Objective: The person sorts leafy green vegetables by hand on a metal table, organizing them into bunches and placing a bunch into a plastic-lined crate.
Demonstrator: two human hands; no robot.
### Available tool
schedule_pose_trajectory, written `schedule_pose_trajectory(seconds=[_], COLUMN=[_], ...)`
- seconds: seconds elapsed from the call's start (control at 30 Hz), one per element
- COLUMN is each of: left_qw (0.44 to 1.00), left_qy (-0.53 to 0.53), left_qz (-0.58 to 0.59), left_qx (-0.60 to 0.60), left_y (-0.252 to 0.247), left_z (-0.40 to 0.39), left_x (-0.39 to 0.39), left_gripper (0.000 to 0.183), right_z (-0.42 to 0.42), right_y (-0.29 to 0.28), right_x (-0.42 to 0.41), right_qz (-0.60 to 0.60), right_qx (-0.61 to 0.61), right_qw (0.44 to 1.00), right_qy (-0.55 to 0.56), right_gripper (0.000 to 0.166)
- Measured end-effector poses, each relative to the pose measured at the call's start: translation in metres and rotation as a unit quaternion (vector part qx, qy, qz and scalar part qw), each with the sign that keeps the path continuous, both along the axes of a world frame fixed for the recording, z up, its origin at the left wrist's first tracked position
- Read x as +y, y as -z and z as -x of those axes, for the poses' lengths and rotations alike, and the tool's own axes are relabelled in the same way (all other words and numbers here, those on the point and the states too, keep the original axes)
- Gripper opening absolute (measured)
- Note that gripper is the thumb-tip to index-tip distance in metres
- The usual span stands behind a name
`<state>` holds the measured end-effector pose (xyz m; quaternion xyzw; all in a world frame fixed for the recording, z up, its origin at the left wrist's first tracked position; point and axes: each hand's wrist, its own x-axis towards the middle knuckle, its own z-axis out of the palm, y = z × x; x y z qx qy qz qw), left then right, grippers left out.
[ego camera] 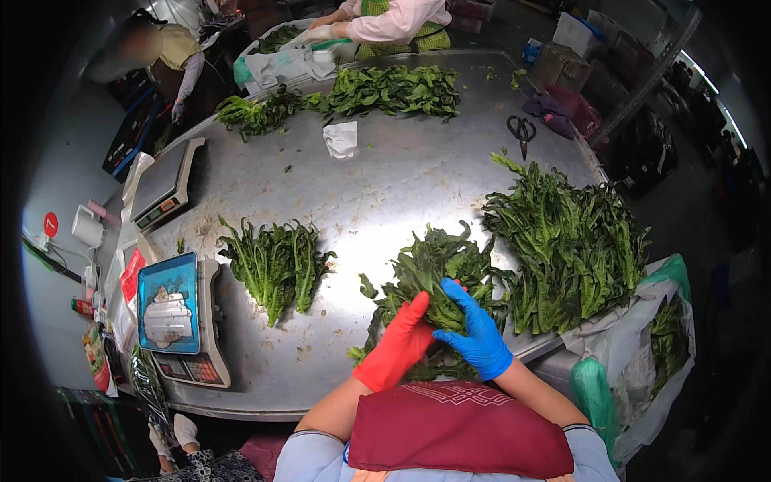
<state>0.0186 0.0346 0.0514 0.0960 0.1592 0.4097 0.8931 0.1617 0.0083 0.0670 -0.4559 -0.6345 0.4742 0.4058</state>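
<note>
My left hand point(399, 342) wears a red glove and my right hand point(479, 338) a blue one. Between them they clasp a bunch of dark leafy greens point(441, 265), its leaves pointing away from me. Loose leaves point(443, 366) lie under and around my wrists, partly hidden by my hands. To the right, a large heap of long-leafed greens point(560, 253) covers that side of the steel table point(385, 181). A smaller sorted bunch point(277, 265) rests on the metal to the left, apart from both hands.
Left are a scale with a blue tray point(168, 301) and another scale point(162, 184). Black scissors point(522, 134) and white paper point(341, 140) lie farther off. More greens point(391, 90) line the far edge, near a co-worker point(397, 24). A lined crate point(638, 361) stands at right.
</note>
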Motion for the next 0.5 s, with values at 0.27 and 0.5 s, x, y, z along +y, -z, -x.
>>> schedule_pose_trajectory(seconds=[0.27,0.5], left_qw=[0.996,0.981], left_qy=[-0.079,-0.134], left_qz=[0.023,-0.053], left_qx=[-0.045,0.132], left_y=[0.011,0.017], left_z=[-0.002,-0.004], left_x=[-0.002,-0.004], left_gripper=[0.053,0.046], right_z=[-0.006,-0.004], right_y=[-0.001,0.001], right_x=[0.0,-0.001], right_qz=[-0.15,-0.095], right_qx=[-0.156,-0.147], right_qw=[0.974,0.982], right_qy=[0.06,0.069], right_gripper=[0.053,0.052])
